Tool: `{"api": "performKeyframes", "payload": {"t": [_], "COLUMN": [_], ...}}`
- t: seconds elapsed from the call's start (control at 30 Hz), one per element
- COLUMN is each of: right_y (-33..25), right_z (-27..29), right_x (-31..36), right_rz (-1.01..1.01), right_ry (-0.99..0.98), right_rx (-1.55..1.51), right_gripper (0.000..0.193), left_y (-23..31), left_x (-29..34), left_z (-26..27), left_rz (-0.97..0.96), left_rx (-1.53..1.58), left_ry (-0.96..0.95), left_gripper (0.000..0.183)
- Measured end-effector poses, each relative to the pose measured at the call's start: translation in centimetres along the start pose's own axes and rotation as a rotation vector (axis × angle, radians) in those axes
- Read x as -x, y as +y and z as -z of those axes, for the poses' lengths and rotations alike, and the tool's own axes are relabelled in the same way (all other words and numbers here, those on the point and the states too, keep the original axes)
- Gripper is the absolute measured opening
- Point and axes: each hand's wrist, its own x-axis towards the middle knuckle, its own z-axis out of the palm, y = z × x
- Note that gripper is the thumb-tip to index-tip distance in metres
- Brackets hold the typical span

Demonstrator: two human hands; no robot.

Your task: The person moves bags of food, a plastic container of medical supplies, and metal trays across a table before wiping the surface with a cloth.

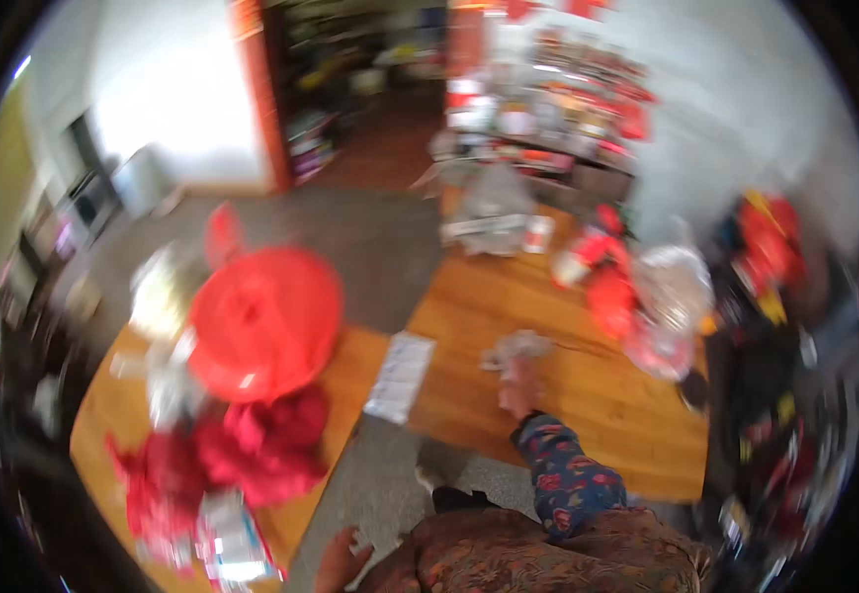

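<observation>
My right hand (517, 388) reaches out over the wooden table (469, 400) on the right, its sleeve dark blue with a floral pattern. Its fingers press on a crumpled greyish cloth (516, 348) on the tabletop; motion blurs the fingertips. Low in the picture, beside the gap between the tables, my left hand (343, 561) hangs with fingers loosely bent and apart, holding nothing. A white printed sheet (401, 378) lies at the left edge of the right table.
On the left table (103, 425) sit a round red plastic basin (266, 321), dark red bags (252, 445) and a clear package (230, 539). Red items (607, 287) and a clear plastic bag (672, 292) crowd the right table's far right. A cluttered shelf (548, 148) stands beyond.
</observation>
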Motion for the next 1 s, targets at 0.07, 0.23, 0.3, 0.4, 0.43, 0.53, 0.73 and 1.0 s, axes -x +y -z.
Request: {"api": "performKeyframes", "payload": {"t": [0.07,0.23,0.3,0.4,0.43,0.53,0.73,1.0], "right_y": [-2.3,10.8,11.2,18.1,20.0,19.6,18.9,14.1], "right_z": [6.0,14.9,17.9,21.8,22.7,24.0,21.9,15.4], "right_x": [1.3,9.8,12.4,18.0,19.4,19.1,14.9,7.1], "right_rz": [-0.056,-0.009,-0.144,-0.366,-0.377,-0.562,-1.041,-0.918], "right_ry": [-0.268,0.011,0.032,0.152,0.206,0.18,0.308,0.132], "right_rx": [0.014,0.163,0.097,0.168,0.232,0.263,0.401,0.497], "right_gripper": [0.042,0.045,0.043,0.041,0.041,0.043,0.068,0.059], "left_y": [-1.2,10.4,11.7,15.6,16.6,17.0,16.3,17.5], "left_x": [-3.4,-11.6,-14.2,-17.0,-18.0,-20.1,-25.1,-25.8], "left_z": [-1.0,-1.5,-0.9,1.5,2.2,3.6,3.5,2.3], "left_rz": [-0.099,-0.547,-0.574,-0.73,-0.74,-0.523,-0.64,-0.464], "left_rx": [0.009,-0.137,-0.07,-0.09,-0.094,-0.017,-0.273,-0.306], "left_ry": [-0.218,-0.263,-0.183,-0.009,-0.007,-0.028,0.222,0.066], "left_gripper": [0.068,0.056,0.06,0.065,0.065,0.071,0.076,0.093]}}
